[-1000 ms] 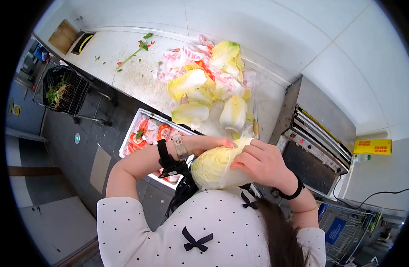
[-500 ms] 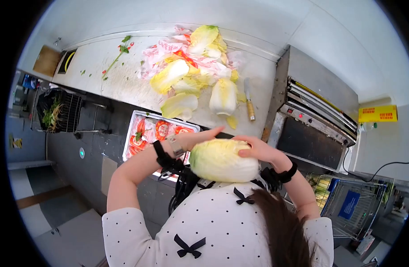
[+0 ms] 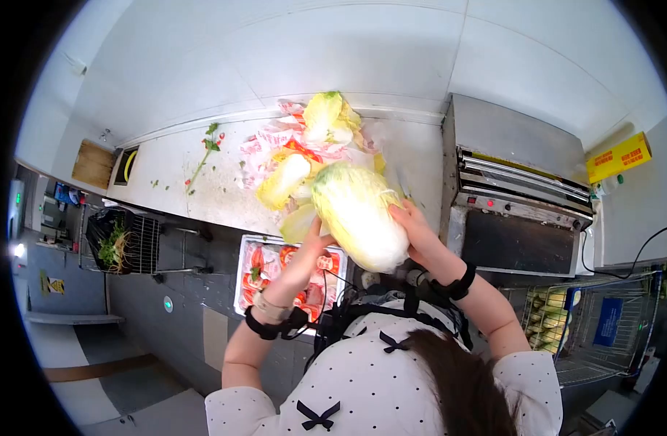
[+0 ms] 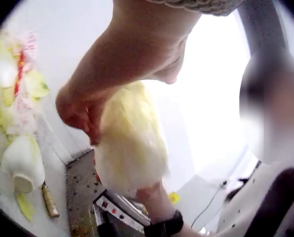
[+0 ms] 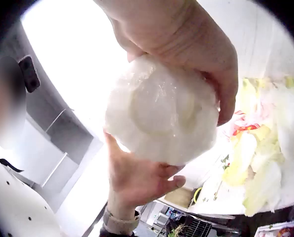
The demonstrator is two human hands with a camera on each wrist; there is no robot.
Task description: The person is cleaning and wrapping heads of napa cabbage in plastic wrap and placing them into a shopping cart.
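A large napa cabbage (image 3: 359,218), its surface glossy as if under clear film, is held up in front of the body between both hands. Its leafy end points away to the upper left and its white base (image 5: 157,108) toward the lower right. The left hand (image 3: 309,251) grips its left side. On the opposite side, the right hand (image 3: 418,236) holds it near the base, fingers wrapped round the edge in the right wrist view. A second, trimmed cabbage (image 4: 23,163) lies on the counter beside a wooden-handled knife (image 4: 50,201); the held cabbage mostly hides both in the head view.
Loose cabbage leaves (image 3: 284,182) and printed plastic wrapping (image 3: 257,152) lie on the counter (image 3: 224,178). A metal wrapping machine (image 3: 518,203) stands at the right. Below the counter is a white foam box (image 3: 240,291) of red-and-white packets; wire carts (image 3: 602,320) stand either side.
The cabbage was turned in the hands from crosswise near the chest, then raised forward over the counter edge, base now toward the body. The hands shifted to its two sides.
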